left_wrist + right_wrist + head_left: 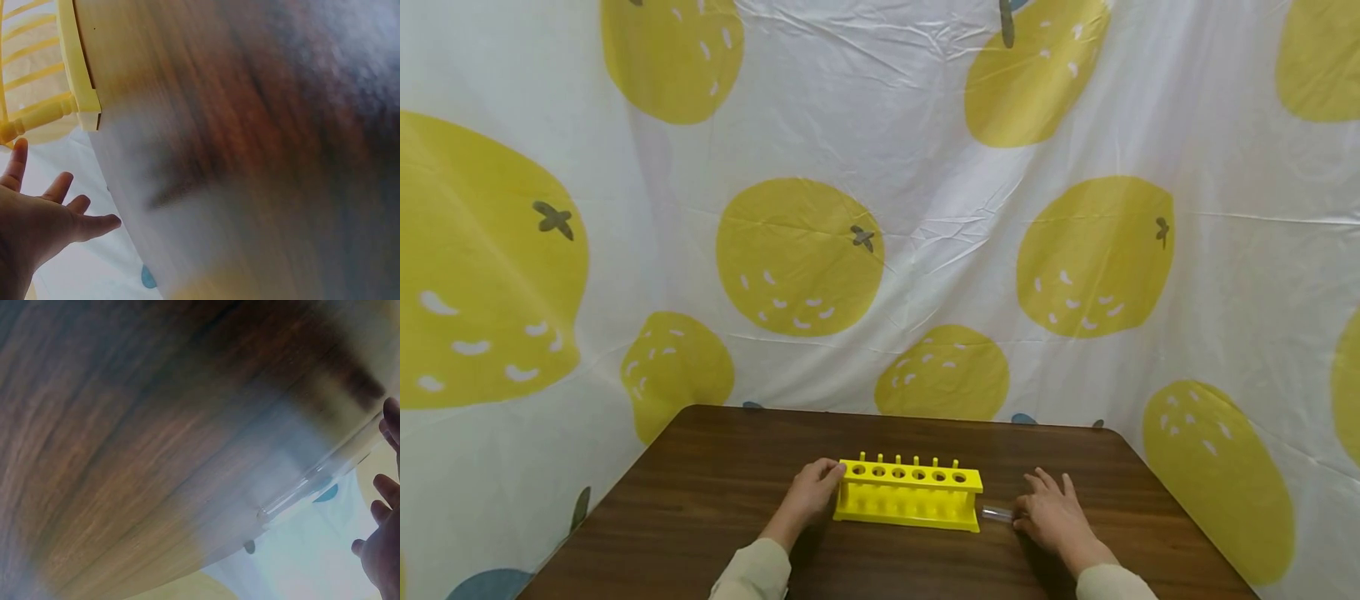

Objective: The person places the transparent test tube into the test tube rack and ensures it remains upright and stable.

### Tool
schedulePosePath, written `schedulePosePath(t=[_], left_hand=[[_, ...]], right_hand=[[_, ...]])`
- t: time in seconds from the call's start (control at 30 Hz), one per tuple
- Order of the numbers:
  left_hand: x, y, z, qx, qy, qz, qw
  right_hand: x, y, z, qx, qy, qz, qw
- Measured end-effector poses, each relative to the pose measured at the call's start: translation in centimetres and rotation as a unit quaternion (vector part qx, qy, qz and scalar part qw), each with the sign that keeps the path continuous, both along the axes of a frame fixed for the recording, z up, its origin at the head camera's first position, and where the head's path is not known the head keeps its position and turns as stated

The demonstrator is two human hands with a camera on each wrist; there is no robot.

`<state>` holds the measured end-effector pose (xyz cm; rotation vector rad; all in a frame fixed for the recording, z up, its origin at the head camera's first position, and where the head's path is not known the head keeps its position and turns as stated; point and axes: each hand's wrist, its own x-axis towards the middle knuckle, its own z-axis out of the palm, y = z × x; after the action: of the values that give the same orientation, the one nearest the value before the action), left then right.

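Note:
A yellow test tube rack [908, 496] stands upright on the brown table, with a row of round holes and short pegs behind them. My left hand [811, 493] is at its left end, thumb and forefinger pinching the upper corner. In the left wrist view the other fingers [57, 187] spread away from the rack [78, 62]. Right of the rack lies a clear test tube [997, 513], pointing towards it. My right hand [1054, 518] pinches the tube's right end between thumb and forefinger, its other fingers raised and spread. That end is partly hidden by the fingertips.
The dark wood-grain table [760, 450] has rounded far corners. Behind and beside it hangs a white curtain [940, 208] printed with large yellow fruit. Light sleeves [754, 573] cover both forearms at the near edge.

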<state>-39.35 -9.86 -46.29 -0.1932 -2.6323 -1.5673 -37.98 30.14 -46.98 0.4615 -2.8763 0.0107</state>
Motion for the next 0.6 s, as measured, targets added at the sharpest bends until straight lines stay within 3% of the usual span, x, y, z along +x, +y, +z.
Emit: schedulePosePath(t=[0.6], left_hand=[[-0.08, -0.04, 0.07, -0.003, -0.002, -0.005, 1.0000]], right_hand=[[0.20, 0.51, 0.60, -0.043, 0.085, -0.015, 0.995]])
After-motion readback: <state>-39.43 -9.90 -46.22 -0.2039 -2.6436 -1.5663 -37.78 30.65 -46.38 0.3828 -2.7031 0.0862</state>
